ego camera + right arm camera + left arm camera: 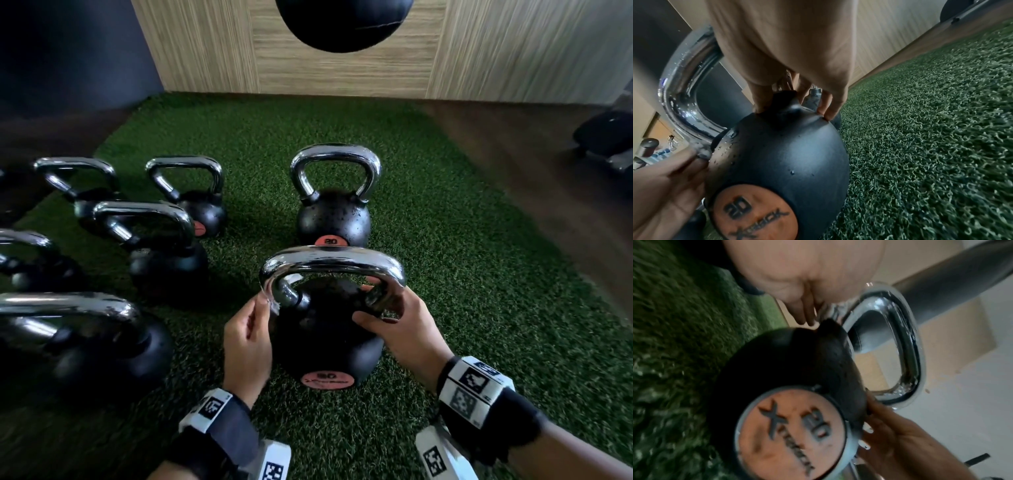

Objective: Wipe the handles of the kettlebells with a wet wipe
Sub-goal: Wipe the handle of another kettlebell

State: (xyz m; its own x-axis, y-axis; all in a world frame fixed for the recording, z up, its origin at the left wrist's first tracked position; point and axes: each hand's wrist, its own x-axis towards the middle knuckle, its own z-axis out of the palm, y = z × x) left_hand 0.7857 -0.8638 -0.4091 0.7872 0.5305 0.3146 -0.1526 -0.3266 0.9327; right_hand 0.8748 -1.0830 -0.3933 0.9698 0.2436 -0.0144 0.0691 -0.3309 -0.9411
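A black 20 kettlebell (pixel 322 342) with a wet chrome handle (pixel 332 262) stands on the green turf right in front of me. My left hand (pixel 246 332) is at the handle's left leg and pinches a thin whitish wet wipe (pixel 272 303) against it. My right hand (pixel 400 325) grips the handle's right leg just above the ball. In the right wrist view its fingers (pixel 760 97) curl round that leg where it meets the kettlebell (pixel 787 154). The left wrist view, blurred, shows the left hand's fingers (pixel 805 316) at the base of the handle (pixel 910 340).
A second 20 kettlebell (pixel 334 212) stands just behind the near one. Several more kettlebells (pixel 164 253) crowd the left side of the turf. A black ball (pixel 342 24) hangs above, before the wood-panelled wall. Dark floor and some equipment (pixel 606 137) lie to the right.
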